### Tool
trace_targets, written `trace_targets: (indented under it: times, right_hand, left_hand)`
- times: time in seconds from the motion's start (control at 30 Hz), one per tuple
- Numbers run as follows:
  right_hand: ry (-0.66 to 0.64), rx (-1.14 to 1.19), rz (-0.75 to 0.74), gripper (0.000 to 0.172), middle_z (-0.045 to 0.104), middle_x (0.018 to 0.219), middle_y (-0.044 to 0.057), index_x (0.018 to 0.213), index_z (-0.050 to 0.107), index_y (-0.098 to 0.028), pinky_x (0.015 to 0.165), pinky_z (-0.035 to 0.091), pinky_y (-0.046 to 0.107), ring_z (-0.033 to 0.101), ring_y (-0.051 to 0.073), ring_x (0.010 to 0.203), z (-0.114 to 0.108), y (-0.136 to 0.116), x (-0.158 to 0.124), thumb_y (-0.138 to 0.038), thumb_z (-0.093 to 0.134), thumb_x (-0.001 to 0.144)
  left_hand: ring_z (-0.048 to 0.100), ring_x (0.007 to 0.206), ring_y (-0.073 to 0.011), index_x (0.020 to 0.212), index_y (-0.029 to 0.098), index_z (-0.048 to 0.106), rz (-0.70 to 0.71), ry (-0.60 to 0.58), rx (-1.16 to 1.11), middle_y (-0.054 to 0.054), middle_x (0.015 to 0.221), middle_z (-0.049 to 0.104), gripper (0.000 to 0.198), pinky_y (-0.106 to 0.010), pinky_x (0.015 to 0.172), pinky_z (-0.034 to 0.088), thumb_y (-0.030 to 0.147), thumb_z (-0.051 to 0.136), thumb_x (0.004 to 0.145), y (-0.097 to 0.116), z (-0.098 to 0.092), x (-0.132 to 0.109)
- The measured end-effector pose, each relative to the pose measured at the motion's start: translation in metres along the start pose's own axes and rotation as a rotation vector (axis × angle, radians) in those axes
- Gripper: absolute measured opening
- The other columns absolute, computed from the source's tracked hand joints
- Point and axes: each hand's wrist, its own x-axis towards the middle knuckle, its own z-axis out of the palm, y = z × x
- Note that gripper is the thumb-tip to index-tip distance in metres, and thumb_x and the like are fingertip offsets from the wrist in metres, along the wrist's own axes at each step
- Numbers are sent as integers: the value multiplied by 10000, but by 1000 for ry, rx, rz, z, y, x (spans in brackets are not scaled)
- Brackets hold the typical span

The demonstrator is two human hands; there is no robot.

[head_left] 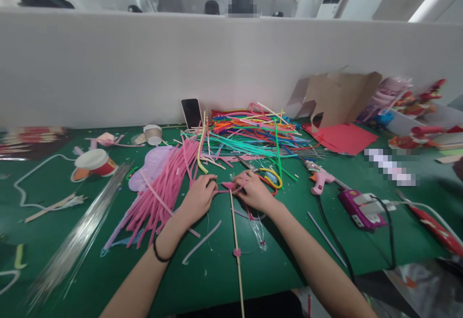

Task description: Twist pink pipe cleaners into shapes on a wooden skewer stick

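Note:
Both my hands meet over the green table (275, 265). My left hand (198, 196) and my right hand (252, 190) are closed in a pinch on a pink pipe cleaner piece (228, 186) at the top of a thin wooden stick (236, 245). The stick runs from the pink piece toward me, with a small pink bead-like bit on it lower down. A heap of pink pipe cleaners (159, 197) lies just left of my left hand. Yellow-handled scissors (270, 175) lie just beyond my right hand.
A pile of many-coloured pipe cleaners (253, 135), a phone (191, 112), paper cups (94, 163), a pink glue gun (320, 177), a purple device with cables (361, 209), red paper (342, 137), cardboard (336, 97) and a bundle of wires (83, 231) crowd the table. A white partition (144, 67) stands behind.

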Motion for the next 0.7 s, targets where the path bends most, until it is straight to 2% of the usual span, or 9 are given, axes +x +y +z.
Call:
trace_targets:
  times: [0.1,0.17,0.33,0.4,0.53,0.7]
  right_hand:
    - [16,-38,-19,30,690,1112,56,871,640,-212,975,338,454,432,269,1253,2,1,0,-218,611,875]
    - [17,-47,-29,49,697,1116,47,894,644,-221,987,328,468,405,270,1294,3,1,0,-218,595,888]
    - [11,-44,-14,69,722,1017,59,915,654,-225,982,341,471,440,274,1263,6,1,0,-210,590,893]
    - [13,-40,-10,76,721,1002,60,914,655,-218,976,354,464,437,282,1255,6,2,0,-194,587,890]
    - [11,-26,-5,98,712,1010,64,949,655,-205,977,364,461,422,290,1247,6,6,-1,-177,585,886]
    - [-44,-31,4,198,704,1018,84,1056,650,-196,955,367,472,405,302,1257,5,7,-3,-137,546,898]
  left_hand:
    - [456,1249,-298,907,157,573,37,36,25,-164,1368,463,132,-513,1008,425,157,442,924,4,-3,2]
    - [431,1292,-301,915,152,578,55,47,25,-169,1414,435,149,-515,1029,415,153,429,929,5,-2,2]
    - [555,1193,-255,1090,150,574,34,-16,-24,-149,1233,619,223,-466,988,472,121,416,935,2,7,0]
    - [582,1156,-254,1143,144,560,10,-52,-18,-144,1184,648,257,-449,969,486,110,419,931,0,9,-2]
    - [594,1122,-261,1133,130,561,-11,-66,11,-146,1145,665,252,-431,947,494,108,402,938,0,10,-2]
    - [620,1050,-254,1091,135,544,-44,-4,14,-142,1070,687,211,-428,928,493,127,395,941,4,12,-1]
